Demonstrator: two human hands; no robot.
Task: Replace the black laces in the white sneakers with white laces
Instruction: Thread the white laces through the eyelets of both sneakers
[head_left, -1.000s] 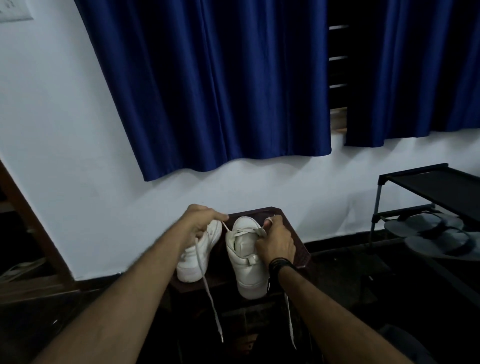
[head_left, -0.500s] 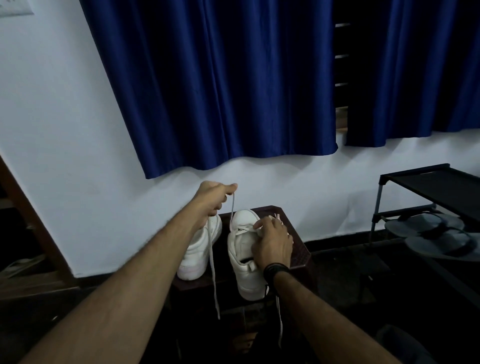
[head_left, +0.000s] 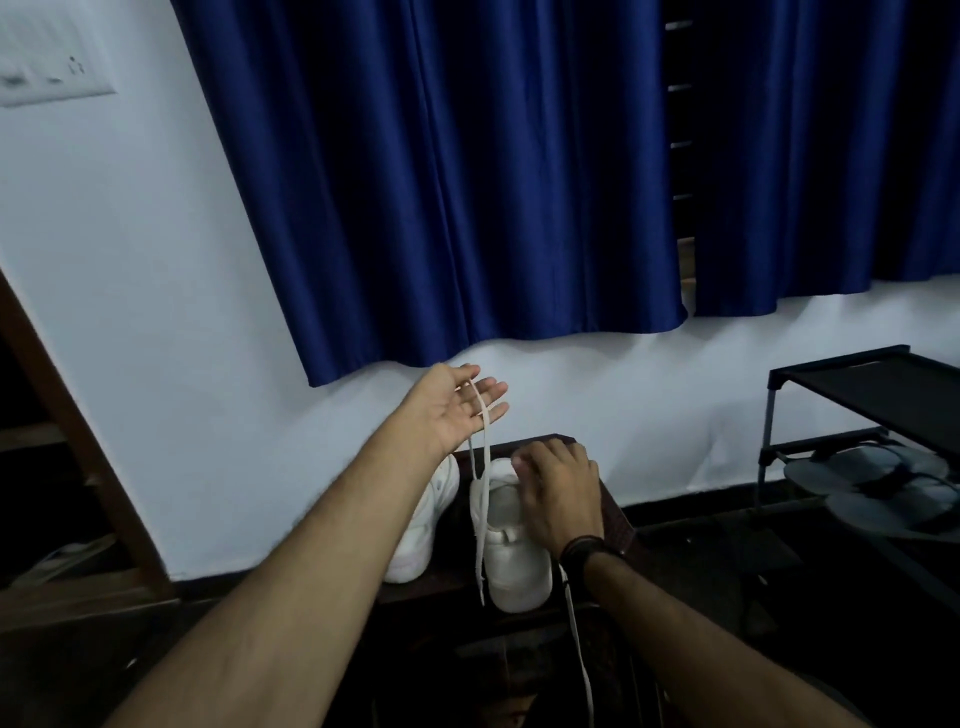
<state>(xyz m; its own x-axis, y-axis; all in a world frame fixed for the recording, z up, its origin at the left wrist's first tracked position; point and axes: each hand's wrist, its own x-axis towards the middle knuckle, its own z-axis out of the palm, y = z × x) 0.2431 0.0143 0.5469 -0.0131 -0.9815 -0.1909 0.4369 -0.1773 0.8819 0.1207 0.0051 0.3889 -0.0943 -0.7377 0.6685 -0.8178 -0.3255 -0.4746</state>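
- Since half a second before, our left hand (head_left: 457, 408) had risen toward twelve o'clock and opened: where it had pinched the white lace (head_left: 482, 467), its fingers were now spread, palm up, the lace merely draped over them.
- The lace ran down from that hand to the right sneaker (head_left: 511, 551), its loose end dangling at the sneaker's nine o'clock side.
- Our right hand (head_left: 558, 493) rested on that sneaker's top, fingers curled at the eyelets; whether they pinched the lace we could not tell.
- The left sneaker (head_left: 421, 530) stood just beside, at nine o'clock, both on the dark surface (head_left: 615, 525).
- We judged a length newly pulled through, the threading unfinished.
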